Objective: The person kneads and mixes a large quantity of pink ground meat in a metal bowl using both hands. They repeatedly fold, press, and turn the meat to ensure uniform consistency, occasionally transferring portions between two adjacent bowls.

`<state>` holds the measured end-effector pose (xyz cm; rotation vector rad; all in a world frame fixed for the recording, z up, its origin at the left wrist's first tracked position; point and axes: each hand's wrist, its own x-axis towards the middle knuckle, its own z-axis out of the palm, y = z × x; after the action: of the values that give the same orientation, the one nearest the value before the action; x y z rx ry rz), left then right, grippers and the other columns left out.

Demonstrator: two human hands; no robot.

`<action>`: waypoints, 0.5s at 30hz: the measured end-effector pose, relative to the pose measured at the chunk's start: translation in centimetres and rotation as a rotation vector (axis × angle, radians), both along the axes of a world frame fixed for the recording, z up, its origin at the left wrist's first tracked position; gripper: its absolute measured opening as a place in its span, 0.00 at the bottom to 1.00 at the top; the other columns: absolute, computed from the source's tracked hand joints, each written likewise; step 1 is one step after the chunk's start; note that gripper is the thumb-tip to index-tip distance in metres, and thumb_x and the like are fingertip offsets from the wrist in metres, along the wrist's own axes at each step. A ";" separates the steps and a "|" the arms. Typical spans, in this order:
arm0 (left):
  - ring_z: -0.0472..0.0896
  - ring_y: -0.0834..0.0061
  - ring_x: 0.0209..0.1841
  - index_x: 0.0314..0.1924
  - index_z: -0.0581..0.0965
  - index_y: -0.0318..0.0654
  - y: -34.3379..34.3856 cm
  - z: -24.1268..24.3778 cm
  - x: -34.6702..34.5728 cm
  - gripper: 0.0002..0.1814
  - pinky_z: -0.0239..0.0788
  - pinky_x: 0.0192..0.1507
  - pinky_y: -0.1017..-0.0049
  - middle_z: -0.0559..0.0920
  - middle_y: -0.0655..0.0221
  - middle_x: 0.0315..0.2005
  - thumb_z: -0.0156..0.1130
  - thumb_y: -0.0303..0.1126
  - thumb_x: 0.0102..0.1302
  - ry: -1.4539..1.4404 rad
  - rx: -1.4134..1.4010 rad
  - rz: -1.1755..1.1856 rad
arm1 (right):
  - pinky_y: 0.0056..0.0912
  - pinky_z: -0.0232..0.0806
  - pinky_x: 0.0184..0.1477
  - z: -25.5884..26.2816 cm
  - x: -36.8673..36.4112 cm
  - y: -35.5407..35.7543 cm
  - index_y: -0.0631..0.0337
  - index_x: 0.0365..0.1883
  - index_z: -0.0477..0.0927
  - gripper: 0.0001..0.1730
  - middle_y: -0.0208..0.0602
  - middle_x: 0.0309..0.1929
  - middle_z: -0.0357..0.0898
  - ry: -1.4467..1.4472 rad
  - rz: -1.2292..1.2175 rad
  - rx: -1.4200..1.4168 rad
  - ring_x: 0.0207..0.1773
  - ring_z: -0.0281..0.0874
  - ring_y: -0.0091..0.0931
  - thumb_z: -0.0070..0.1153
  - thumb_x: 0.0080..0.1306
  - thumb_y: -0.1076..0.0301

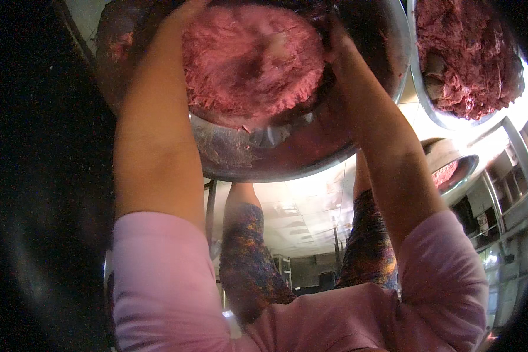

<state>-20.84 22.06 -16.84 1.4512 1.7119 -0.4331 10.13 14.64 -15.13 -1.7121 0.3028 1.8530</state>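
Observation:
A wide metal basin [281, 169] stands before me with a large rounded mass of pink ground meat [255, 66] in it. My left forearm reaches over the basin's left part, and its wrist leaves the picture at the top edge, so the left hand is out of view. At the meat's upper right edge, my right hand [338, 37] is inside the basin, dark and blurred. Whether its fingers grip any meat cannot be told. Bare metal shows on the basin's near wall, with small meat scraps stuck to it.
A second metal basin [422, 94] at the upper right holds darker red meat [471, 66]. Below it, a smaller bowl [471, 169] with pink ground meat [444, 174] stands lower down. My legs are under the near rim, above a pale tiled floor [299, 198]. Shelving [506, 185] lies at far right.

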 end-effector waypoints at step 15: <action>0.77 0.54 0.46 0.41 0.78 0.35 -4.1 6.0 7.4 0.15 0.68 0.50 0.59 0.79 0.50 0.40 0.53 0.32 0.55 -0.006 0.679 0.038 | 0.37 0.67 0.46 1.8 -5.9 4.1 0.58 0.43 0.79 0.14 0.44 0.42 0.79 -0.542 1.080 0.676 0.42 0.78 0.36 0.53 0.61 0.64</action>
<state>-13.46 18.01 -10.83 1.8705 1.9780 0.2062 4.23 18.79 -13.34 -1.8632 -1.5394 1.6401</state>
